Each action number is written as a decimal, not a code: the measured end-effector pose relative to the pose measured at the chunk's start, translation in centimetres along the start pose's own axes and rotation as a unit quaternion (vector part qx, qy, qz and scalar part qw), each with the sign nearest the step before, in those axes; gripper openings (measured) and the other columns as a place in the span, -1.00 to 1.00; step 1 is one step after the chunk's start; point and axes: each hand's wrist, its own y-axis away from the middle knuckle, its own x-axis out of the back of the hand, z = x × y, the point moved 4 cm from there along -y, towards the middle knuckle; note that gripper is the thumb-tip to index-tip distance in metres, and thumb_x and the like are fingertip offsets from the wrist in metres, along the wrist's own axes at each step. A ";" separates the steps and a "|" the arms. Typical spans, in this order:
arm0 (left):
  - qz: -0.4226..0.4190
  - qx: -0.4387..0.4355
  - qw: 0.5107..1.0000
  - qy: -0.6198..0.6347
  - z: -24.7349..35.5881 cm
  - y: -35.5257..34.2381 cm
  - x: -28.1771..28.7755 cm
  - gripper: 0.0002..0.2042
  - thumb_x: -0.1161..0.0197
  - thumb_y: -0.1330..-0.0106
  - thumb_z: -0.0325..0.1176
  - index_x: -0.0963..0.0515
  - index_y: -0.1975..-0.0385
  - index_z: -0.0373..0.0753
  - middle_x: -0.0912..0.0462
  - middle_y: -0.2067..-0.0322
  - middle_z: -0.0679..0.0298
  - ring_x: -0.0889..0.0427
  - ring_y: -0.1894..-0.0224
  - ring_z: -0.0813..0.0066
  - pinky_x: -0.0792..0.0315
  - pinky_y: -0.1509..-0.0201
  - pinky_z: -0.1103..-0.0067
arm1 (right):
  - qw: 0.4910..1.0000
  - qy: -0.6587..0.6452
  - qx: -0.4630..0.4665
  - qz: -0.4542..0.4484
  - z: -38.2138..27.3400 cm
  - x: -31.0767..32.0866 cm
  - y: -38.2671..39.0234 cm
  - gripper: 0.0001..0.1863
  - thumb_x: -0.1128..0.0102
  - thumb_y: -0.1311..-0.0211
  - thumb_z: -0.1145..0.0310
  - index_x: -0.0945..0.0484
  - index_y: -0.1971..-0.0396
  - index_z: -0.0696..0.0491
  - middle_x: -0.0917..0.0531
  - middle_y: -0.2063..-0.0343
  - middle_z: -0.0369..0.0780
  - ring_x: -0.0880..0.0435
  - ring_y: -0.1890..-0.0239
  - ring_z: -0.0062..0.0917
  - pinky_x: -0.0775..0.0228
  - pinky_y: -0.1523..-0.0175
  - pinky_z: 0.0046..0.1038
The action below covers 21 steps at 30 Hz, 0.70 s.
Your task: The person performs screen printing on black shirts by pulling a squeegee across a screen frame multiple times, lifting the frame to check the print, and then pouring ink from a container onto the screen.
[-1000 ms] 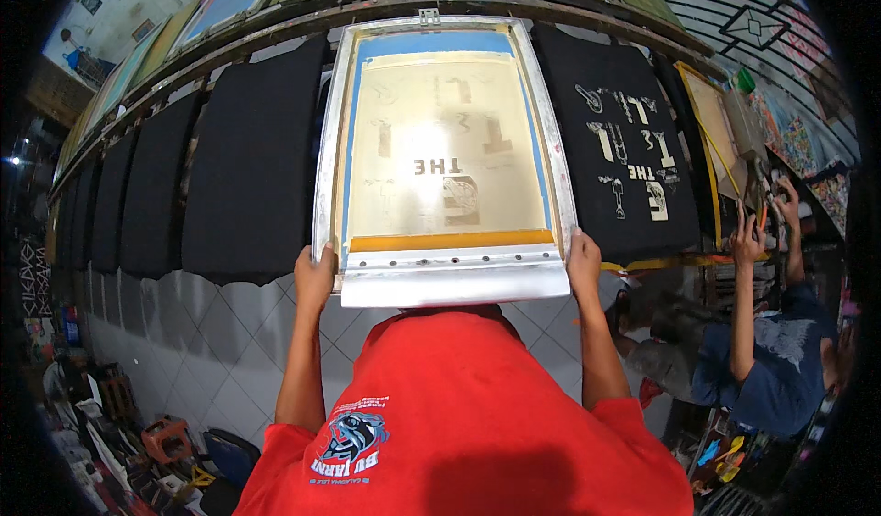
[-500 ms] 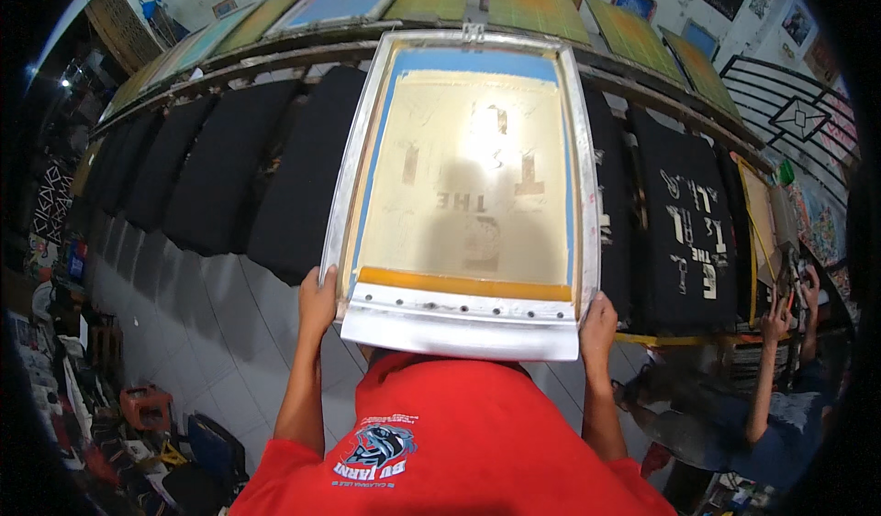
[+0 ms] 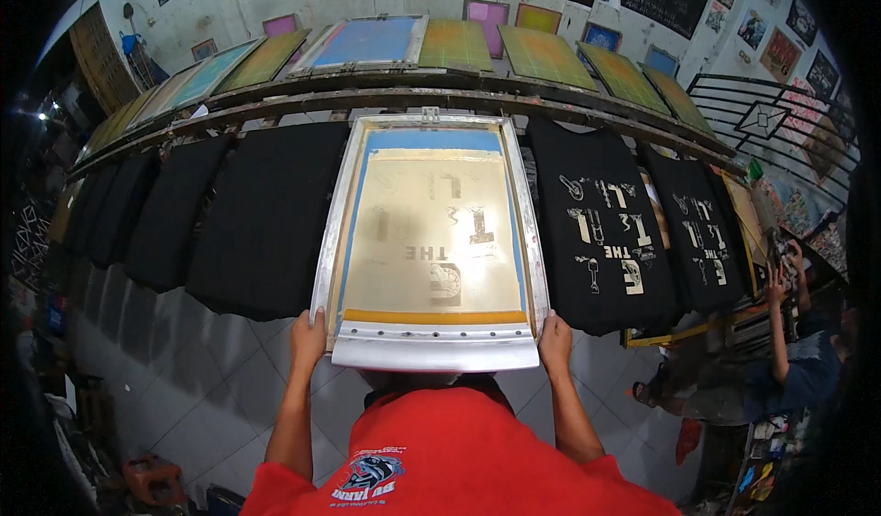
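Note:
My left hand (image 3: pixel 306 337) grips the lower left side of an aluminium-framed printing screen (image 3: pixel 431 204) with cream ink and blue tape. My right hand (image 3: pixel 556 342) grips its lower right side. A squeegee (image 3: pixel 436 342), silver with an amber blade, lies across the screen's near end. Black shirts on boards flank the screen: plain ones (image 3: pixel 257 213) at left, ones with cream prints (image 3: pixel 587 186) at right. Whether the screen rests on the board beneath is hidden.
A long rail (image 3: pixel 275 103) runs behind the shirts, with coloured screens (image 3: pixel 541 57) leaning beyond it. A co-worker (image 3: pixel 794 351) reaches toward items at the far right. A black metal grille (image 3: pixel 771 122) stands at back right, an orange stool (image 3: pixel 151 479) at lower left.
The view has shifted, showing more wall. Since half a second ago the screen sits lower and uncovers more of both printed shirts. Both my hands still grip it.

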 end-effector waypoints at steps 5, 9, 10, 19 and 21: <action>-0.022 -0.011 0.998 0.051 2.5 -0.2 0.9 -0.53 -0.06 -0.39 -0.05 -0.51 0.37 -0.47 -0.57 0.28 -0.32 -0.54 0.15 -0.34 -0.39 0.08 0.08 | 0.999 0.027 -0.013 0.016 0.2 0.9 -0.3 -0.47 0.12 -0.46 0.11 -0.54 0.49 0.29 -0.56 0.54 0.15 -0.59 0.47 -0.03 -0.33 0.29 -0.15; -0.037 -0.020 0.998 0.055 3.0 -0.5 1.6 -0.54 -0.06 -0.38 -0.07 -0.52 0.38 -0.48 -0.57 0.26 -0.33 -0.53 0.12 -0.35 -0.39 0.06 0.06 | 0.998 0.037 0.008 0.041 -0.7 1.2 -0.1 -0.46 0.14 -0.46 0.11 -0.55 0.47 0.30 -0.57 0.51 0.18 -0.60 0.41 0.06 -0.34 0.27 -0.12; -0.046 -0.020 0.997 0.058 2.8 -0.7 1.6 -0.54 -0.06 -0.38 -0.07 -0.52 0.38 -0.48 -0.57 0.26 -0.34 -0.53 0.12 -0.35 -0.39 0.06 0.06 | 0.998 0.036 0.002 0.043 -0.9 1.1 -0.1 -0.46 0.14 -0.46 0.11 -0.55 0.47 0.30 -0.57 0.52 0.18 -0.60 0.43 0.04 -0.34 0.28 -0.12; -0.070 0.004 0.996 0.064 2.8 -0.6 1.1 -0.56 -0.07 -0.38 -0.08 -0.54 0.30 -0.46 -0.61 0.25 -0.29 -0.57 0.12 -0.29 -0.43 0.05 0.12 | 0.998 0.011 -0.020 0.060 0.1 1.3 0.3 -0.45 0.13 -0.47 0.10 -0.45 0.59 0.27 -0.48 0.68 0.03 -0.42 0.62 -0.28 -0.23 0.39 -0.17; -0.062 0.002 0.996 0.059 3.0 -0.6 1.2 -0.58 -0.08 -0.38 -0.09 -0.54 0.28 -0.46 -0.62 0.26 -0.27 -0.58 0.13 -0.28 -0.43 0.05 0.13 | 0.997 0.015 -0.035 0.061 0.6 1.2 0.2 -0.44 0.13 -0.47 0.09 -0.45 0.59 0.27 -0.48 0.68 0.03 -0.43 0.61 -0.29 -0.24 0.39 -0.17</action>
